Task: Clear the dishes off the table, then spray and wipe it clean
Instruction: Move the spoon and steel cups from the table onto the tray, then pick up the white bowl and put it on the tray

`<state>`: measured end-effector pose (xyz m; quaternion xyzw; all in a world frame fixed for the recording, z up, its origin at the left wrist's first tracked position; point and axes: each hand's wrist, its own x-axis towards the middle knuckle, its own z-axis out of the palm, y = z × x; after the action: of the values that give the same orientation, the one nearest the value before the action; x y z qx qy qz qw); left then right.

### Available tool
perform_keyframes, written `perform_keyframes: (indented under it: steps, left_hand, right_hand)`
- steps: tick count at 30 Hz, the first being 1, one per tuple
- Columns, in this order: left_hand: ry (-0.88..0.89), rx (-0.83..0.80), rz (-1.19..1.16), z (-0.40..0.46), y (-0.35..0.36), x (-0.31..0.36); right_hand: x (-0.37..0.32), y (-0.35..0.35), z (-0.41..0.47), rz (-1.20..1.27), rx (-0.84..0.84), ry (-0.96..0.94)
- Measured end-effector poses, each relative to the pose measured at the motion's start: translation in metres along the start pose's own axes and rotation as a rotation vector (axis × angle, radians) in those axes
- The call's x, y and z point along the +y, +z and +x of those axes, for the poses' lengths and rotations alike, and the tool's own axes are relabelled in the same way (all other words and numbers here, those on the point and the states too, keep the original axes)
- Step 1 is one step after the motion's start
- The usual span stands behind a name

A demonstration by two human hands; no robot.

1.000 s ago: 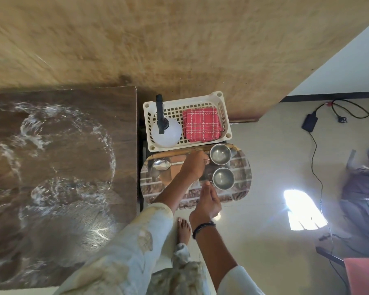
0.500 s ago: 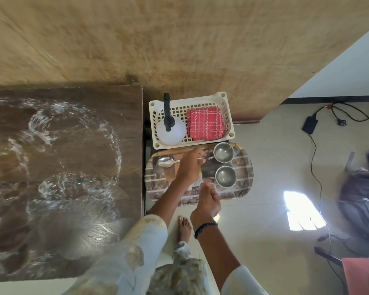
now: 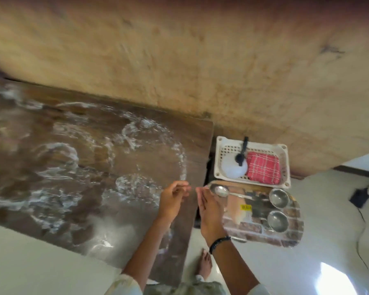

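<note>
The dark wooden table (image 3: 51,205) carries white smeared streaks and no dishes. To its right a brick-patterned tray (image 3: 290,235) holds a steel plate (image 3: 239,211), a spoon (image 3: 222,191) and two steel bowls (image 3: 279,198) (image 3: 277,221). Behind it a white basket (image 3: 284,165) contains a white spray bottle (image 3: 234,168) and a red checked cloth (image 3: 263,168). My left hand (image 3: 172,199) hovers over the table's right edge, fingers loosely curled, holding nothing. My right hand (image 3: 209,211) is flat and open between table and tray.
A tan wall (image 3: 179,60) runs behind the table and basket. The pale floor (image 3: 328,231) carries a black adapter (image 3: 359,198) with cables at the right and a bright sun patch (image 3: 332,279). My bare foot (image 3: 205,262) stands below the tray.
Both hands have left the tray and drawn back to the left, toward the table's right edge. The view has swung left and tilted; the spoon lies free on the plate.
</note>
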<state>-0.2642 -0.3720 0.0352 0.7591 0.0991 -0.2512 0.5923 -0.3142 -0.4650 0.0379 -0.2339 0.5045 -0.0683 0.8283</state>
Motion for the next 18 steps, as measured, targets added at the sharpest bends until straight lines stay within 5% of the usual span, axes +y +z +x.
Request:
perform_keyframes:
  steps: [6,18]
  left_hand:
    - [-0.065,0.207,-0.288,0.004,-0.143,0.006]
    - [-0.116,0.460,-0.448,0.066,-0.484,-0.037]
  right_hand:
    - [0.074,0.109,-0.010,-0.170,-0.193,0.066]
    - [0.328,0.337,-0.023,-0.448,-0.338,0.178]
